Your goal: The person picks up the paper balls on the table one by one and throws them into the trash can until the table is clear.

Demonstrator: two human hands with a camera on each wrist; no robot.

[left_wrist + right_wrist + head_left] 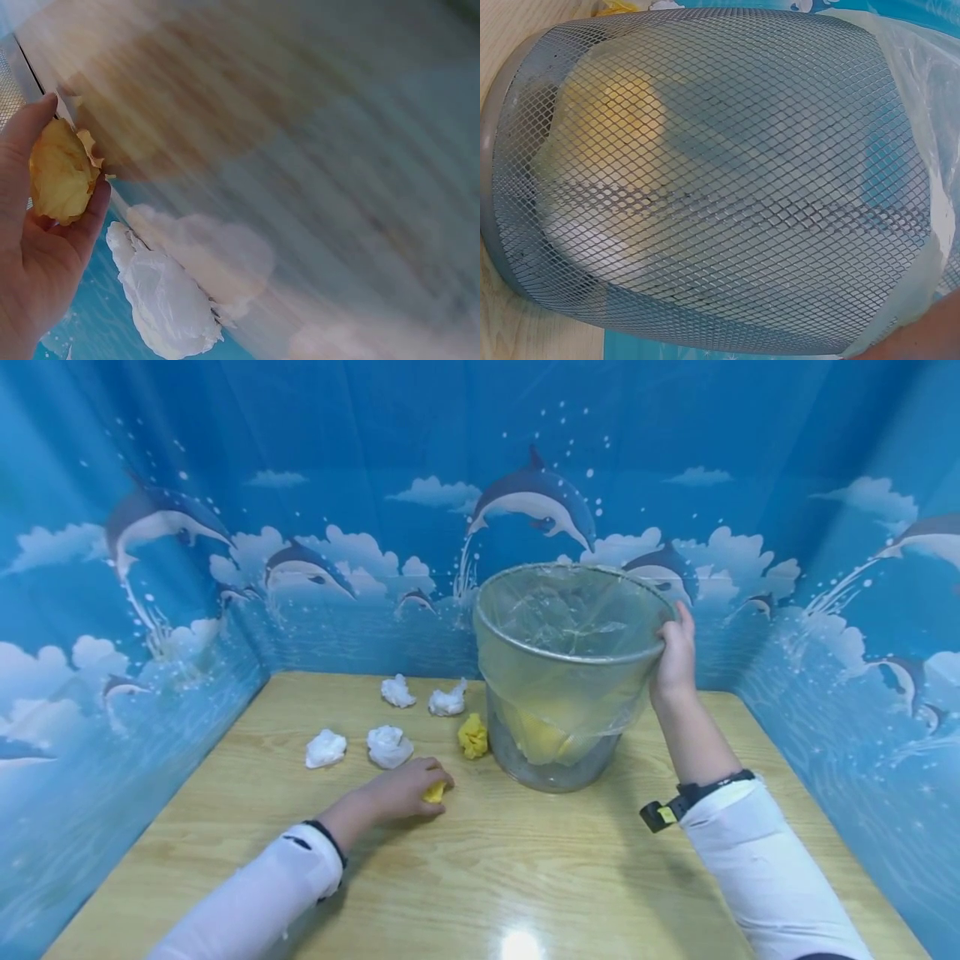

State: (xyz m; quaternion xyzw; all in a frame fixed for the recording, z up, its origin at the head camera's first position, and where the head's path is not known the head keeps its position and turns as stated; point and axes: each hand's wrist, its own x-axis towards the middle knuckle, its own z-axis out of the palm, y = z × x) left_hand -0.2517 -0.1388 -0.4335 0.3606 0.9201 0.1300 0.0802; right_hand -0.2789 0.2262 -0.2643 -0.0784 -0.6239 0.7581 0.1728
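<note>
My left hand (405, 789) holds a crumpled yellow paper ball (64, 172) between thumb and fingers, low over the table. With my right hand (677, 660) I grip the right rim of a metal mesh wastebasket (513, 756) lined with a clear plastic bag (566, 681). Yellow and whitish shapes show through the mesh near its bottom in the right wrist view. Against the basket's left side lies another yellow paper ball (472, 737). Just beyond my left hand sits a white paper ball (389, 746).
More crumpled white paper lies on the wooden table (525, 868): one ball (326, 749) at the left, another (397, 691) farther back, and a third (447, 700) near the basket. A blue dolphin-print curtain (337, 468) encloses the back and sides.
</note>
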